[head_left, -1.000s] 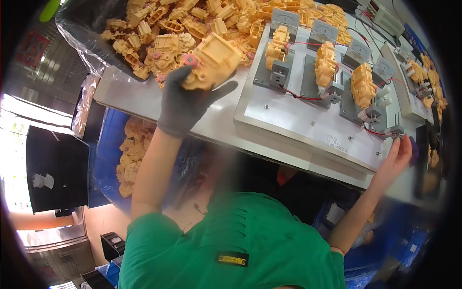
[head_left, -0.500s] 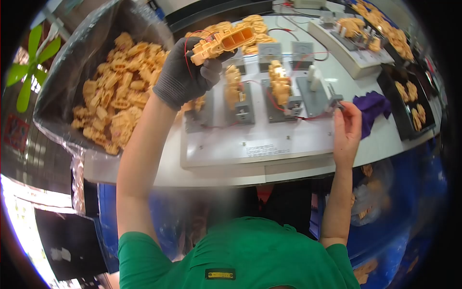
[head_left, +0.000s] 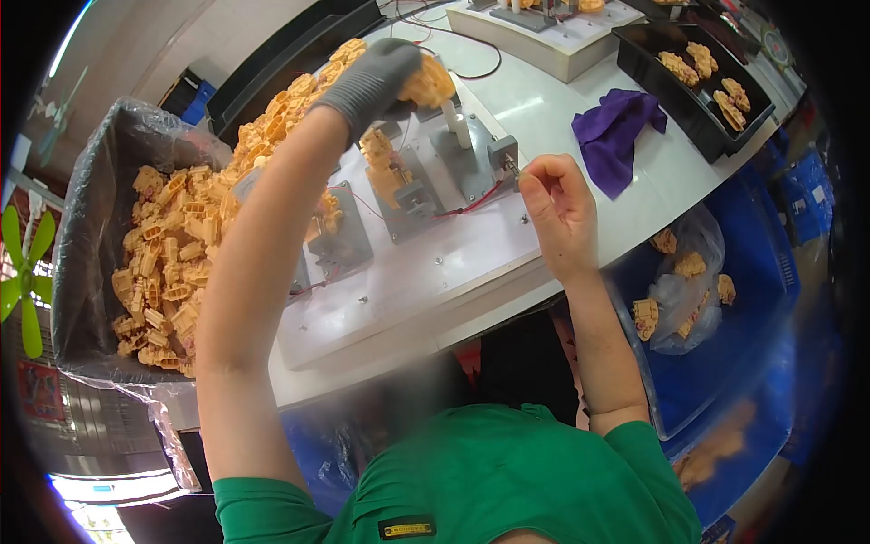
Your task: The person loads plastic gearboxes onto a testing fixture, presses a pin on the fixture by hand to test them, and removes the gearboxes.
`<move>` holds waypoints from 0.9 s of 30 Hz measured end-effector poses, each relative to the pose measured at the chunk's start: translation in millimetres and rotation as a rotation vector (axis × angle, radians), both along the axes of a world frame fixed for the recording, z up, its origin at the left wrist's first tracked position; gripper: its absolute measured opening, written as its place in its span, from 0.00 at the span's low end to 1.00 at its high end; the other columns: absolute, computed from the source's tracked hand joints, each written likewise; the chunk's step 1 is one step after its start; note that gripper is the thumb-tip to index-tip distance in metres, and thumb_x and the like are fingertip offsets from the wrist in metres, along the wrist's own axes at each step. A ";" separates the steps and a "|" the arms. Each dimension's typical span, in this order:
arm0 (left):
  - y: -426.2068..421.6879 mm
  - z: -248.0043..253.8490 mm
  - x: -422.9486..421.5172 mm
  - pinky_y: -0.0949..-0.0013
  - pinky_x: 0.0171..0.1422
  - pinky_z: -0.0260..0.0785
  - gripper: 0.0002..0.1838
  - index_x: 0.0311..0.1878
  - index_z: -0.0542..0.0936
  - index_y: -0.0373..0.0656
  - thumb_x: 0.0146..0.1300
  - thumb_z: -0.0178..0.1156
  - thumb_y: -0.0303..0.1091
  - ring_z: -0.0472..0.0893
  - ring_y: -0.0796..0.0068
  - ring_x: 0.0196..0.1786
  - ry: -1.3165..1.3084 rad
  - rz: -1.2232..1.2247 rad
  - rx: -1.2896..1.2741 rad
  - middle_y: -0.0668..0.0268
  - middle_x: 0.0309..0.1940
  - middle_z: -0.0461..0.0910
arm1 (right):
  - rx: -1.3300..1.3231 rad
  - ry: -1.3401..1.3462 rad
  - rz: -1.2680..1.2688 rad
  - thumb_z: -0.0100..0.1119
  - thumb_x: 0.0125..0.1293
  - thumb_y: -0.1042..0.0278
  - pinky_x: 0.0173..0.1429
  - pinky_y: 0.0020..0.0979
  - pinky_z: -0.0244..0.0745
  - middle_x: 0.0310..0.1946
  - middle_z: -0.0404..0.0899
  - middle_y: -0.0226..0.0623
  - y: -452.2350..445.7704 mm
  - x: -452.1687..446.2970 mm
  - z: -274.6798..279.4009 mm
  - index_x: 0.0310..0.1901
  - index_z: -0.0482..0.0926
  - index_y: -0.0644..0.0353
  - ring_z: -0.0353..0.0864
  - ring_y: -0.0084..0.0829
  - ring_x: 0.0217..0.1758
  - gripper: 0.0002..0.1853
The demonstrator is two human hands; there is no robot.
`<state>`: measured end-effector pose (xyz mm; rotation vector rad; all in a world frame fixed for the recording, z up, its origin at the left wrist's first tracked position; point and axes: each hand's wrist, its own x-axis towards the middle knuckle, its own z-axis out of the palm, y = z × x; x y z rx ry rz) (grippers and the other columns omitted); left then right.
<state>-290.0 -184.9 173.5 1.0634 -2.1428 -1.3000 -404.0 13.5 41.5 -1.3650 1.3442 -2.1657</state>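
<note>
My left hand (head_left: 373, 83), in a grey knitted glove, is closed around a peach plastic housing (head_left: 428, 83). It holds that part just above the upright white posts (head_left: 459, 125) of the rightmost fixture visible on the white test board (head_left: 408, 286). My right hand (head_left: 564, 210) is bare. Its thumb and forefinger pinch a small metal lever (head_left: 513, 167) sticking out of the grey clamp block (head_left: 501, 150) on that fixture. Red wires run to the block. Another peach housing (head_left: 383, 165) sits in the neighbouring fixture, partly beneath my left hand.
A plastic-lined bin (head_left: 82, 272) full of peach housings stands at left, with more piled (head_left: 281, 118) behind the board. A purple cloth (head_left: 616, 136) and a black tray (head_left: 716, 136) with several parts lie at right. Below the table edge is a blue bin (head_left: 761, 335).
My head view has turned, shifting the scene. The left hand has brought its housing over to the posts of the right fixture. My right hand stays at the clamp block.
</note>
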 end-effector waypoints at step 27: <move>111.6 17.2 79.5 0.63 0.59 0.71 0.31 0.71 0.69 0.44 0.69 0.57 0.49 0.79 0.66 0.53 -0.044 0.080 -0.571 0.53 0.51 0.79 | 0.028 0.018 -0.192 0.61 0.68 0.67 0.58 0.32 0.68 0.51 0.72 0.39 2.9 4.1 2.8 0.59 0.68 0.62 0.72 0.31 0.54 0.21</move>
